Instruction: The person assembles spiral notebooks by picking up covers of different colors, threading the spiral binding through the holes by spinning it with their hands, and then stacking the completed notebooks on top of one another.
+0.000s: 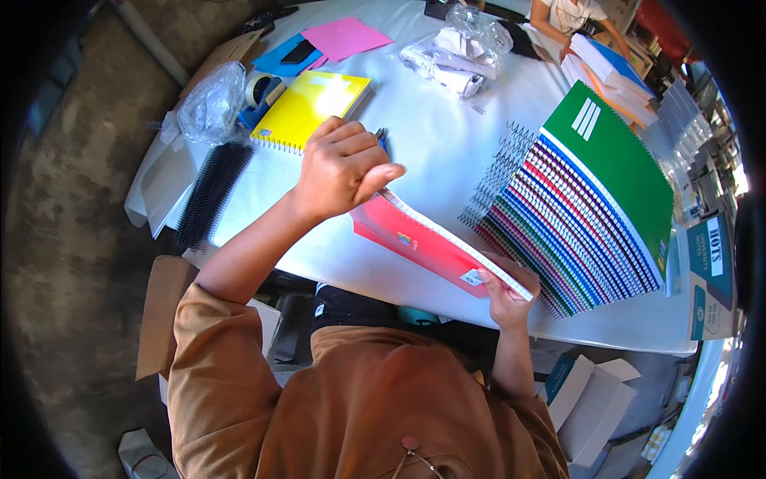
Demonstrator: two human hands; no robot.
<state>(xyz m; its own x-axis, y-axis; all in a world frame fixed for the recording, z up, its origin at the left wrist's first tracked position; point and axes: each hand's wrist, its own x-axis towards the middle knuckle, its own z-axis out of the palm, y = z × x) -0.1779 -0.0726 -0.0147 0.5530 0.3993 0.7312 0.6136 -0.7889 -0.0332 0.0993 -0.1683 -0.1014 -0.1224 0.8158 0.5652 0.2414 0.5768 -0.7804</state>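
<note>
A red-covered notebook (423, 243) is held tilted over the table's near edge, with its row of punched or coiled edge facing up. My right hand (508, 301) grips its near right end, thumb on the edge. At its upper left end my left hand (343, 169) is closed with the thumb out along the edge; whatever the fingers hold is hidden. Beyond that hand lies a yellow spiral notebook (315, 104). To the right leans a fanned stack of spiral notebooks (610, 172), green cover on top, with loose dark wire coils (499, 172) beside it.
A bundle of black coils (214, 191) lies at left, near a tape dispenser (259, 100) and clear plastic (209, 108). Pink sheets (347, 38) and a bag of white paper (455, 60) are farther back. Another person (570, 17) stands behind book stacks (610, 72). Open cartons (594, 407) sit below.
</note>
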